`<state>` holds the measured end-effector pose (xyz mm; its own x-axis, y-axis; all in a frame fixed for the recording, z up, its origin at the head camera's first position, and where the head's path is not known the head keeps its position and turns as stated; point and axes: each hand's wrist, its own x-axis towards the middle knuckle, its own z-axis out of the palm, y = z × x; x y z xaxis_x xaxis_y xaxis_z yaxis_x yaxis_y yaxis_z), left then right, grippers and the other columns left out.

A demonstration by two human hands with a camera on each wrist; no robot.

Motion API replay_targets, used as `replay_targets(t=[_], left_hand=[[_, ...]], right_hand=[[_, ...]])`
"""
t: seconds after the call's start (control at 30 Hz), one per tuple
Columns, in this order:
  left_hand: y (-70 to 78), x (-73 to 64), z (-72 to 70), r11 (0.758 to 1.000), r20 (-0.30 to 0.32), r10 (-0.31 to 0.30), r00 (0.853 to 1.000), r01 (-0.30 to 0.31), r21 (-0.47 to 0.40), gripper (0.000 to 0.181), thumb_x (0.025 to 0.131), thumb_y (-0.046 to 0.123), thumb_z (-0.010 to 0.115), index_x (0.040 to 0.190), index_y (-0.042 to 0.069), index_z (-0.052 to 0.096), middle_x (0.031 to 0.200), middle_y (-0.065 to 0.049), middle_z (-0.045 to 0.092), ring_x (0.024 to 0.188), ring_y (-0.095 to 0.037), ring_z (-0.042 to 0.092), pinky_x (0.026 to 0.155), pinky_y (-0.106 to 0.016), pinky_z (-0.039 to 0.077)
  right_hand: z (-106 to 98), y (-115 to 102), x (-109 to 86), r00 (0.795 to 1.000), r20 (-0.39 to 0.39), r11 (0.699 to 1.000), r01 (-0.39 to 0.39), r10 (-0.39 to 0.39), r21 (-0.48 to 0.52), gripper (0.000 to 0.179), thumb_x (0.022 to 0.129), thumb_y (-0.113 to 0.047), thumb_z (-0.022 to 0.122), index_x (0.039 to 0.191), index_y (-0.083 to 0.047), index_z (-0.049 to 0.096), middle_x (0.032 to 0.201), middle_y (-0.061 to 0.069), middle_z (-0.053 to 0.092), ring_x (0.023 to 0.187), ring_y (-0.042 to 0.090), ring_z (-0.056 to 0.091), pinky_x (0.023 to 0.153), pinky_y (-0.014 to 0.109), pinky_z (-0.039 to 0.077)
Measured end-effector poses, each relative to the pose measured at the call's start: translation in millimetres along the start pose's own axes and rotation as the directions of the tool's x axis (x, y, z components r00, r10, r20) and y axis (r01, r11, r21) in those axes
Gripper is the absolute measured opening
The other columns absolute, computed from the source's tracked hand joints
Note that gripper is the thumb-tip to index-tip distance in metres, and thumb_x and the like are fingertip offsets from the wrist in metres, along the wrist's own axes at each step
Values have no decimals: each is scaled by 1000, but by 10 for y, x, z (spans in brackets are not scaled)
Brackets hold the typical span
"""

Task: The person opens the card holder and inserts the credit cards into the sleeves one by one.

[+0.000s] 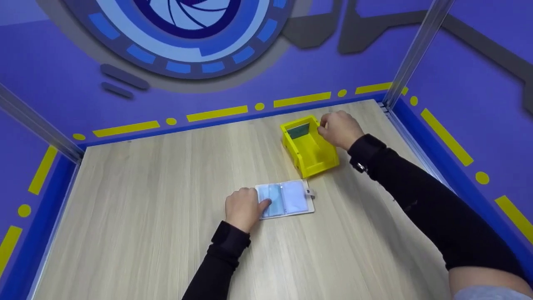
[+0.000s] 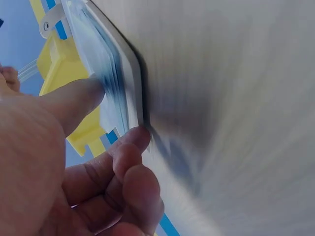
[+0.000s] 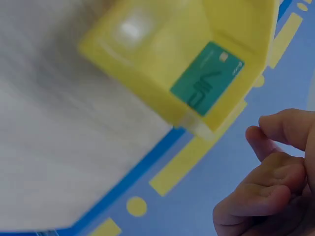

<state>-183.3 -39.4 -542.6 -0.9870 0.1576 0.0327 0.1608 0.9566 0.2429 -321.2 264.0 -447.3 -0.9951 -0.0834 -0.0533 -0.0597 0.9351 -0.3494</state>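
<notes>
Card holder (image 1: 295, 197), edge pinched by left hand (image 1: 243, 207), just beside bin's corner (image 1: 306, 171).

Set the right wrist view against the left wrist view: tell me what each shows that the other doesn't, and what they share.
Only the right wrist view shows the green card inside the bin, with its chip and dark lettering.

Only the left wrist view shows the left hand pinching the open card holder, and the holder's snap strap.

Both show the yellow bin, the tabletop, the blue wall and the right hand, though the left wrist view catches only part of that hand.
</notes>
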Motion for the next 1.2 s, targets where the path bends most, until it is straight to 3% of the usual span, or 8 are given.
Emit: replay_targets(t=[0.17,0.4,0.7,0.93,1.2], left_hand=[[5,-10,8,1000,-13,-2,1000,2,-15,51,93,53,87,75,7,73,68,-1,57,60,-16,50,53,-39,47],[-28,-27,5,1000,-10,-7,1000,7,-13,50,93,52,88,72,8,72,68,1,54,60,-14,47,53,-37,44],[-12,1,-12,999,18,-8,1000,9,-45,50,94,53,86,78,7,76,69,1,55,61,-14,48,53,-36,43],[1,11,-10,999,14,-10,1000,11,-40,49,93,53,87,77,8,76,70,1,56,61,-14,46,53,-36,41],[-16,-5,6,998,9,-3,1000,4,-64,50,93,51,87,75,7,74,69,1,54,61,-14,45,53,-36,41]], right_hand=[[-18,-39,214,997,-1,989,75,-76,-129,25,109,-23,70,116,0,76,111,20,78,95,33,71,90,48,61],[240,-56,491,996,41,963,88,-80,-256,46,102,-26,81,136,-1,62,124,23,74,109,39,73,97,55,62],[479,37,690,997,-34,957,58,-70,-283,60,99,-33,86,141,-3,55,124,25,69,104,43,71,94,57,62],[524,63,752,991,-63,936,87,-115,-342,53,98,-25,87,135,-4,55,120,24,69,99,42,71,92,56,63],[590,63,788,977,-120,928,127,-179,-350,43,99,-19,84,128,0,58,112,26,71,89,43,73,80,55,63]])
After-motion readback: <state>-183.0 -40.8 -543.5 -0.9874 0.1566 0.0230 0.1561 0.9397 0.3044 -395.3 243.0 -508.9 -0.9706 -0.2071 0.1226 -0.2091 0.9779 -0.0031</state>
